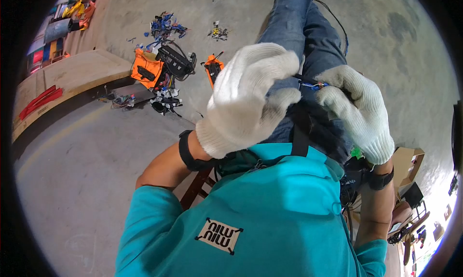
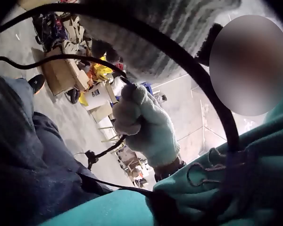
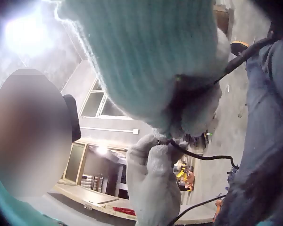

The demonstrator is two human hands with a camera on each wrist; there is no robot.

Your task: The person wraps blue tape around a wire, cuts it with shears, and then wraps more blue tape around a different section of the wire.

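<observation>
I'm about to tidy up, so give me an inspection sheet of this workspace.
Surface: grey floor; the work is held over the lap
Job's things: thin black piece and blue wires between the hands
Clutter: wire pile and orange casing on floor
Grippers: right hand's grip pinches the work; left hand's grip unclear
Cables: loose black cable beside the leg
Surroundings: wooden bench bearing red pieces

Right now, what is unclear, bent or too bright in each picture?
Head: bench looks bent, lower right edge washed out. Left wrist: left hand looks soft; blurred oval at right. Right wrist: light glares upper left, blurred oval below.
</observation>
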